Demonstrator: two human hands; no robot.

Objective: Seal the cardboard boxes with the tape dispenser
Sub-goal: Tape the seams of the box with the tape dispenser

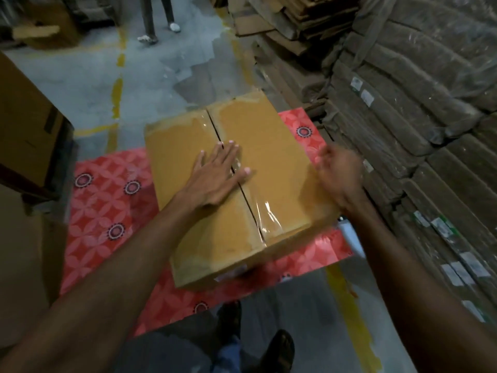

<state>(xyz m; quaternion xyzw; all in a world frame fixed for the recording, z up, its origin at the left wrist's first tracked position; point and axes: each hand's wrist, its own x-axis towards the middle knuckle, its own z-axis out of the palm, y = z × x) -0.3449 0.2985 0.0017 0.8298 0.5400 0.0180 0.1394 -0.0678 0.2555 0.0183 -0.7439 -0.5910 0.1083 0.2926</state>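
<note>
One box (269, 146), centre on the red mat (107, 200), seam taped; your left hand (217, 176) presses flat on it. Your right hand (338, 176) at three o'clock is blurred, grip unreadable. Smoothing step, I'd say; rub the tape (265, 214) ends down next.

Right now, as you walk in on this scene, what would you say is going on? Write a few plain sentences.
A person stands over a cardboard box lying on a red patterned sheet. Clear tape already runs along the box's centre seam. The left hand presses flat on the top, across that seam. The right hand is beside the box's right edge, blurred, so its grip is unclear. No tape dispenser can be made out.
</note>
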